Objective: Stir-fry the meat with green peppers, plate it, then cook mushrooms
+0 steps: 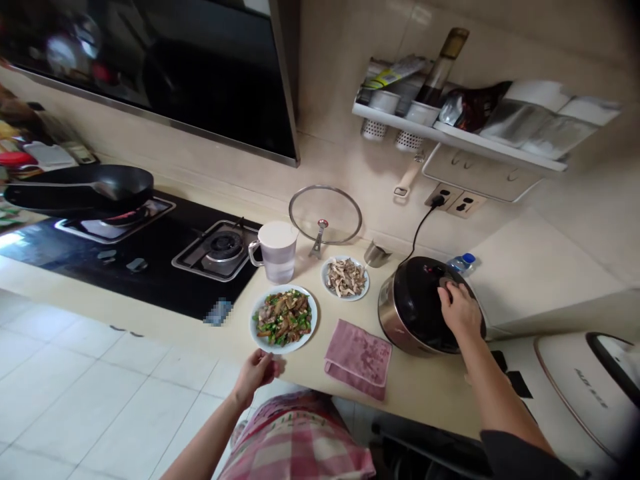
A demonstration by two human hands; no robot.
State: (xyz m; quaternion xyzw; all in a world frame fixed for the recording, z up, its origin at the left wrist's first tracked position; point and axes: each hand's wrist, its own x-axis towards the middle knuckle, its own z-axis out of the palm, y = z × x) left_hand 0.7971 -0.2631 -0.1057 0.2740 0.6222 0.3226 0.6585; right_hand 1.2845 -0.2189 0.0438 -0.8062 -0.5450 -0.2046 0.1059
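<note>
Beige wall [345,150] backs the table [323,312]; middle right of the frame, your right hand [458,307] touches the cooker lid [417,307], I can't tell how firmly: steady, even fingers should serve. Lower centre, your left hand [257,375] curls near the plate [294,344], hold unclear.

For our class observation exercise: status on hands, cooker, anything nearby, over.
Right hand on top of cooker; left hand near food plate, contact unclear. Cooker shut. Folded cloth between plate and cooker.
</note>
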